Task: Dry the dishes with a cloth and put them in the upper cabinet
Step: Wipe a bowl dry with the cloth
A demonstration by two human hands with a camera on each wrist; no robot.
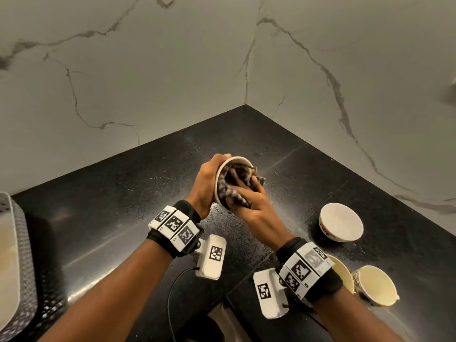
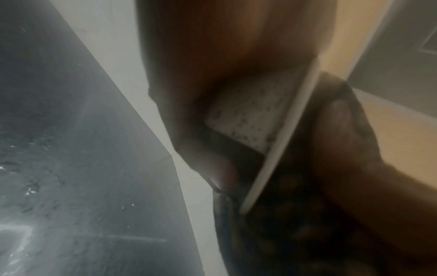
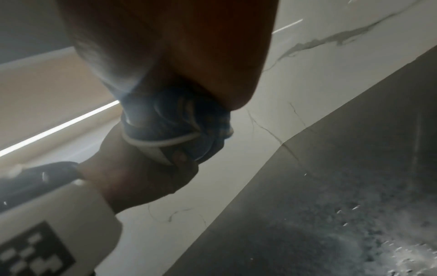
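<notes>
1. Here the drying step is in hand: the left hand [image 1: 206, 183] holds a white bowl [image 1: 220, 177] up above the black tabletop [image 1: 128, 193], its fingers curled round the outside wall with the tips over the far rim.
2. The bowl is tipped on its side, so its mouth points to the right and a little toward the person; its axis, from base to mouth, runs roughly level from left to right.
3. A dark patterned cloth [image 1: 237, 191] fills the mouth, and the right hand [image 1: 256, 206] pushes it in, fingers bent into the folds and gripping them.
4. The left wrist view shows water drops on the bowl's outer wall, so I judge the outside is not yet dry.
5. The next move likely calls for wiping round the inside, then the wet outer wall, then lifting the bowl to the upper cabinet, which no view shows.
6. Farther right, a second bowl [image 1: 341, 222] stands upright on the tabletop, and two cream cups [image 1: 377, 283] lie nearer the person, beside the right wrist; these look to be waiting their turn.
</notes>
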